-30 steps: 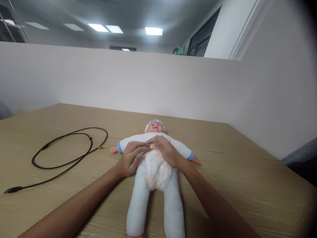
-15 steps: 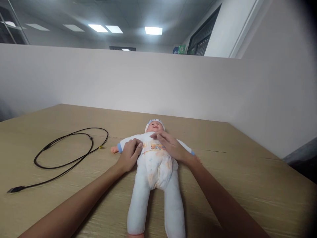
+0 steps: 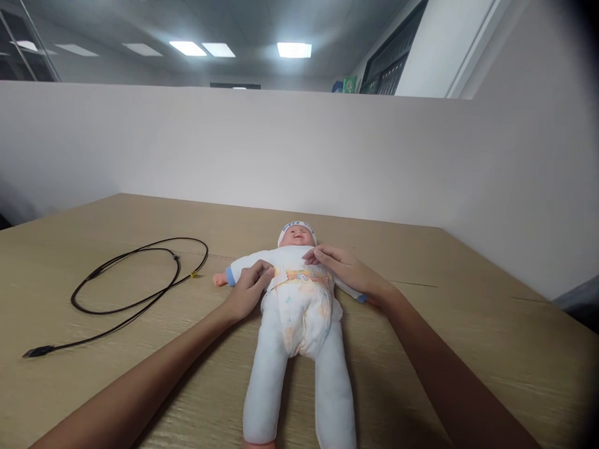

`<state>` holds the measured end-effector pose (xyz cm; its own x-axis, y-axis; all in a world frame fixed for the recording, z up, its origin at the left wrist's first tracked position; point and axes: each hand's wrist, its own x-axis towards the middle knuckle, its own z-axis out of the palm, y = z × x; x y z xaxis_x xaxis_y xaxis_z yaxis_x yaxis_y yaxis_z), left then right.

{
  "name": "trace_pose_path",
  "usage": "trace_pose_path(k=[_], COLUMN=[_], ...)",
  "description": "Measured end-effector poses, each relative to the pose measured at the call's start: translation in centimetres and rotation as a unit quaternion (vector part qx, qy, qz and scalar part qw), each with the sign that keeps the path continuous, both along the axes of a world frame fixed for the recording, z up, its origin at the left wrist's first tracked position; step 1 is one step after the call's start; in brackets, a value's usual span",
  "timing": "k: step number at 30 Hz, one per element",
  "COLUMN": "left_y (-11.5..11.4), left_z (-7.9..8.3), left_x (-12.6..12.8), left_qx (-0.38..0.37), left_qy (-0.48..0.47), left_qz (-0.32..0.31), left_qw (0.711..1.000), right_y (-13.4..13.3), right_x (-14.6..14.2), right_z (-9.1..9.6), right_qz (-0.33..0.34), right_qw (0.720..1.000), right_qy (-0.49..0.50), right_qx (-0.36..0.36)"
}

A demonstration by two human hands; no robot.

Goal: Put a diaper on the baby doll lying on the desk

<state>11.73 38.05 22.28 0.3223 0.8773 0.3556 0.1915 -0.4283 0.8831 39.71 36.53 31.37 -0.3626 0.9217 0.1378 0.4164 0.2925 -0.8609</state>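
A baby doll (image 3: 299, 237) in a white outfit and a printed cap lies on its back on the table, its head away from me. Around its hips and belly is a white diaper (image 3: 304, 312) with an orange patterned waistband. At the left end of that waistband, my left hand (image 3: 250, 290) has its fingers curled and its thumb closed against the diaper's edge. My right hand (image 3: 349, 268) hovers by the right side of the doll's chest, fingers stretched out and holding nothing. The doll's right-side arm is partly hidden under my wrist.
A looped black cable (image 3: 135, 312) with a plug at its near end lies left of the doll on the wooden table (image 3: 458, 349). A white partition wall (image 3: 224, 149) stands along the table's far edge.
My right hand has moved right, off the middle of the doll's chest, uncovering more of the waistband. The left hand stays at the diaper's side. The view has shifted slightly.
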Motion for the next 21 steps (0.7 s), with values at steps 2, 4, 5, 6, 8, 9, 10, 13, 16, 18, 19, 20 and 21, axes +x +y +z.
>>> trace_pose_path(k=[2, 4, 5, 6, 8, 9, 10, 13, 16, 18, 19, 20, 21], left_y=[0.0, 0.0, -0.1, -0.2, -0.4, -0.5, -0.6, -0.9, -1.0, -1.0, -0.9, -0.9, -0.9], left_z=[0.2, 0.4, 0.4, 0.4, 0.4, 0.3, 0.3, 0.3, 0.2, 0.0, -0.1, -0.2, -0.4], left_x=[-0.1, -0.1, -0.1, -0.1, 0.1, 0.2, 0.3, 0.5, 0.6, 0.7, 0.7, 0.7, 0.6], left_qx=[-0.012, -0.021, -0.025, -0.027, -0.027, -0.025, -0.022, -0.016, -0.013, -0.008, -0.003, 0.001, 0.007], left_qy=[0.003, 0.006, 0.007, 0.006, 0.004, 0.003, 0.001, -0.005, -0.008, -0.011, -0.013, -0.015, -0.018], left_qz=[-0.015, -0.024, -0.025, -0.024, -0.015, -0.010, -0.004, 0.009, 0.020, 0.027, 0.032, 0.038, 0.046], left_qw=[1.000, 0.999, 0.999, 0.999, 1.000, 1.000, 1.000, 1.000, 1.000, 1.000, 0.999, 0.999, 0.999], right_y=[0.4, 0.8, 1.0, 1.1, 1.2, 1.2, 1.2, 1.3, 1.2, 1.1, 1.1, 1.1, 1.1], right_x=[0.0, 0.0, 0.0, 0.0, -0.2, -0.3, -0.4, -0.6, -0.7, -0.8, -0.8, -0.8, -0.7], right_z=[-0.6, -1.1, -1.3, -1.5, -1.6, -1.7, -1.7, -1.8, -1.8, -1.8, -1.8, -1.8, -1.8], right_qz=[0.007, 0.009, 0.008, 0.007, 0.006, 0.007, 0.008, 0.005, -0.001, -0.002, -0.003, -0.004, -0.006], right_qw=[1.000, 1.000, 1.000, 1.000, 1.000, 1.000, 1.000, 1.000, 1.000, 1.000, 1.000, 1.000, 1.000], right_qy=[-0.002, -0.001, -0.001, -0.002, -0.005, -0.006, -0.006, -0.003, -0.002, -0.002, -0.002, -0.003, -0.005], right_qx=[0.001, 0.003, 0.003, 0.004, 0.006, 0.009, 0.014, 0.026, 0.026, 0.023, 0.022, 0.020, 0.018])
